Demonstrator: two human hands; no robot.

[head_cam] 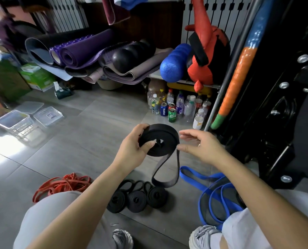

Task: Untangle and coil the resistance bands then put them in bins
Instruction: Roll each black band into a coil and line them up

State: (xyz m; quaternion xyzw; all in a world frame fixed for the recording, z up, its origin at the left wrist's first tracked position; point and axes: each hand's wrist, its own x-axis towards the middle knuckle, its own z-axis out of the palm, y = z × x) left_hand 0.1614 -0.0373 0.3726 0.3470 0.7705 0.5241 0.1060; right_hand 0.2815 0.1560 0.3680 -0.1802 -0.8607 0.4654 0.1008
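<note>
Head view: at nine o'clock the clear bins (14, 121) look empty, red bands (63, 184) lie tangled at seven, and three black coils (137, 198) sit finished at six. At centre the left hand (133, 146) grips a fourth black band (160, 139), mostly wound with its tail hanging. The right hand (200, 146) is loosely spread at the coil's three-o'clock edge, and blue bands (214, 193) wait at five.

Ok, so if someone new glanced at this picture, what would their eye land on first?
Most likely the half-coiled black band held up mid-frame, gripped by the left hand with the right hand at its right edge and a loose loop hanging below. Next, the bright colours: red bands heaped at lower left, blue bands at lower right, and a red and black bag at upper right.
</note>
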